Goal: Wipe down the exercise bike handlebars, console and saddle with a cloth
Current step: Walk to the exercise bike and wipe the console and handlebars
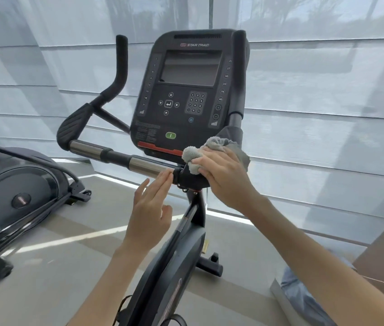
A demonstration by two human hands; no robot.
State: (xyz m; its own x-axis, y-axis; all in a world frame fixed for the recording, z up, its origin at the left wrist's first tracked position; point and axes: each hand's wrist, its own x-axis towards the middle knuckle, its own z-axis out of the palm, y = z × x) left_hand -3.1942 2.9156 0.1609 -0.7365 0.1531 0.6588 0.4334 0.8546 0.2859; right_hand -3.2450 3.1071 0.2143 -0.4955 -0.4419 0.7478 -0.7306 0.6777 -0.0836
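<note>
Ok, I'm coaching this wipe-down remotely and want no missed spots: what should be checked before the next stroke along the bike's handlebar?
1. Grey fluffy cloth under control: ok, the right hand presses it onto the black handlebar hub.
2. Left hand free: ok, it holds nothing, and its fingertips touch the shiny metal grip sleeve.
3. Stroke path leftward along the bar: not ok, the left hand's fingers lie on it.
4. Black console panel wiped: cannot tell.
5. Saddle: cannot tell, out of view.
</note>
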